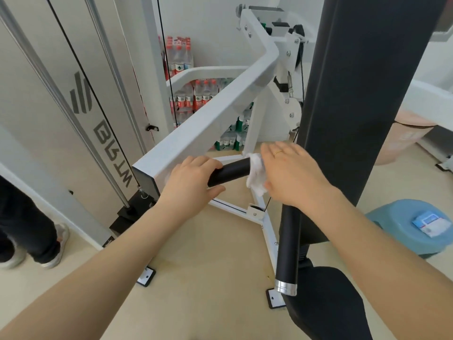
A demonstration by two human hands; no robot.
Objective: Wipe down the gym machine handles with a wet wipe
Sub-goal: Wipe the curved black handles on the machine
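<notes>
A short black horizontal handle (231, 172) juts from the end of the white machine arm (196, 126). My left hand (193, 179) grips its left end, fingers curled over the top. My right hand (291, 173) holds a crumpled white wet wipe (256, 175) wrapped around the handle's right end. A second, longer black handle (288, 246) with a silver end cap hangs downward below my right wrist.
A tall black upright pad (353, 94) stands right of my hands, with a black seat (323, 303) below. A blue stool (407, 227) carries a wipe packet (431, 223). Bottled water packs (201, 94) are stacked behind. A person's legs (27, 229) stand at the left.
</notes>
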